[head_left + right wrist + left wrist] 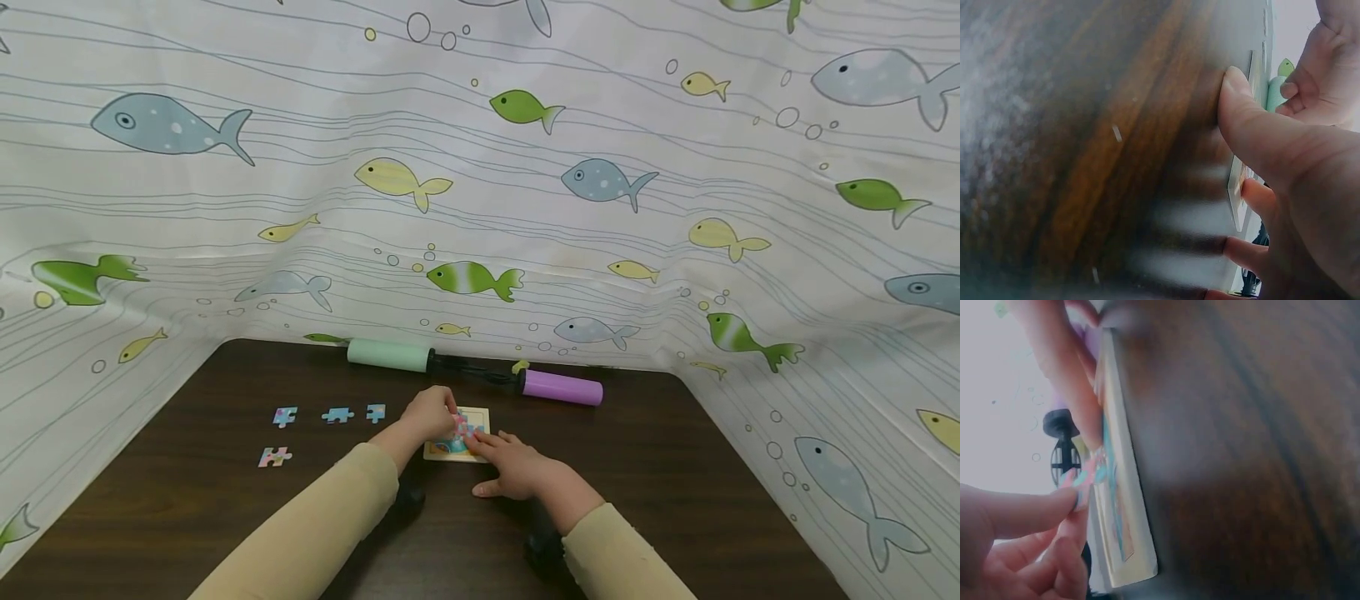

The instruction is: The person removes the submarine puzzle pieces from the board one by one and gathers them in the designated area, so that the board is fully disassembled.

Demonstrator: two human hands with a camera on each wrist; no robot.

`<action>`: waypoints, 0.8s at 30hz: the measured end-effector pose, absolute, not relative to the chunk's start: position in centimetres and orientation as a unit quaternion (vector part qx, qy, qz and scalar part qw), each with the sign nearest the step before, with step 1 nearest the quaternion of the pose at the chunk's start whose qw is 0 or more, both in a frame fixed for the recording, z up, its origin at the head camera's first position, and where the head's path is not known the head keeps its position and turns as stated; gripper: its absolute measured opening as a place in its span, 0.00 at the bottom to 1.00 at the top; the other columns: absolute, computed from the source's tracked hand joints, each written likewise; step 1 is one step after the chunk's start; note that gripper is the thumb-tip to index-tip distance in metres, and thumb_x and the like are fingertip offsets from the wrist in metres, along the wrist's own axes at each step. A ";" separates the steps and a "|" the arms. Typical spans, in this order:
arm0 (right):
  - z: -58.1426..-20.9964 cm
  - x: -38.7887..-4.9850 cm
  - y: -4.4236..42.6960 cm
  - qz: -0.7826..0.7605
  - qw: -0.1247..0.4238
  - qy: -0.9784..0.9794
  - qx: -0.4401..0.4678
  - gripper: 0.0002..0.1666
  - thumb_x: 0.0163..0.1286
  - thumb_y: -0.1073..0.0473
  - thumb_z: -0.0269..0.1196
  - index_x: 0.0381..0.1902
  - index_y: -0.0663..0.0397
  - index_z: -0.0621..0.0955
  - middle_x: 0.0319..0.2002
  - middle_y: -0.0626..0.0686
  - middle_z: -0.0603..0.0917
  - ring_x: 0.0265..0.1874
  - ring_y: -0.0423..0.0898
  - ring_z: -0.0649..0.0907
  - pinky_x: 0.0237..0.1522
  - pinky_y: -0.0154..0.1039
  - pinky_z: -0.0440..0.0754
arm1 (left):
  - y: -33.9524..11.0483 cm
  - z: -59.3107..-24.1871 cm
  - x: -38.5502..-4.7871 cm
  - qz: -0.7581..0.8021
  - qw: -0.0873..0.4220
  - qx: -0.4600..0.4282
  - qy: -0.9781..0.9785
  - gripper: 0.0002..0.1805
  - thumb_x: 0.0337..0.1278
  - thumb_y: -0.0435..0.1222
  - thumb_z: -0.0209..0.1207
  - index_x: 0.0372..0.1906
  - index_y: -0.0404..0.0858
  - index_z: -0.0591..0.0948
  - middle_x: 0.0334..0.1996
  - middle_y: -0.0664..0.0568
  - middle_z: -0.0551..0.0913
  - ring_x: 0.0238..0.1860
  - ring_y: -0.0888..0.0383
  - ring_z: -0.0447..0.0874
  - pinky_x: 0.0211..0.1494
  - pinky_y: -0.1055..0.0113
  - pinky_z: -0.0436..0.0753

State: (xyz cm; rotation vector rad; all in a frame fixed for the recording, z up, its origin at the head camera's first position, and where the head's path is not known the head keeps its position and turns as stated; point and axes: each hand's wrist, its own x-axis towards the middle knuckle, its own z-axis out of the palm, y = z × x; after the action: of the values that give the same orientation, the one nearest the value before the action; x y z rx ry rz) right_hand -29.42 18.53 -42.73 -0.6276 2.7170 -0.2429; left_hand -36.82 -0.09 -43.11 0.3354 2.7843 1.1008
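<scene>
A small square jigsaw puzzle tray (457,457) with a pale rim lies on the dark table, partly filled with pink and blue pieces. My left hand (429,412) is over its left side. Between thumb and fingertips it pinches a pink and teal puzzle piece (1087,474), tilted at the tray's surface in the left wrist view. From the right, my right hand (517,468) spreads its fairly straight fingers, a fingertip touching the tray's right part. Its thumb (1235,87) lies near the table by the tray's near edge. The hands hide part of the puzzle.
Several loose puzzle pieces (338,415) lie on the table to the left. Behind the tray is a black device with a green cylinder (388,355) and a purple cylinder (561,387). A fish-patterned curtain (480,225) borders the table's back and sides.
</scene>
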 end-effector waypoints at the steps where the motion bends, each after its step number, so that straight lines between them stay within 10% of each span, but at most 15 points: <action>1: -42.8 -29.4 18.5 -0.086 0.171 0.956 -0.220 0.47 0.65 0.38 0.64 0.78 0.38 0.59 0.77 0.47 0.56 0.73 0.62 0.55 0.64 0.64 0.61 | -0.2 -43.1 -36.9 0.374 0.059 0.106 0.919 0.07 0.51 0.29 0.65 0.33 0.39 0.78 0.30 0.49 0.77 0.27 0.51 0.72 0.28 0.62 0.72; 24: -43.0 -29.2 18.4 -0.089 0.169 0.955 -0.227 0.43 0.67 0.41 0.64 0.76 0.31 0.61 0.77 0.49 0.54 0.73 0.64 0.54 0.64 0.65 0.59 | -16.1 -41.9 -35.7 0.373 0.063 0.100 0.920 0.04 0.54 0.30 0.64 0.27 0.35 0.82 0.26 0.51 0.81 0.32 0.51 0.74 0.35 0.56 0.73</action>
State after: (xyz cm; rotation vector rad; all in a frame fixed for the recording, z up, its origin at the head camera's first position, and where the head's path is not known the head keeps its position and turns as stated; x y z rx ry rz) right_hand -29.19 18.41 -43.02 -0.6466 2.7154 -0.2533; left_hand -35.71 -16.15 -41.93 0.3015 2.7800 1.1278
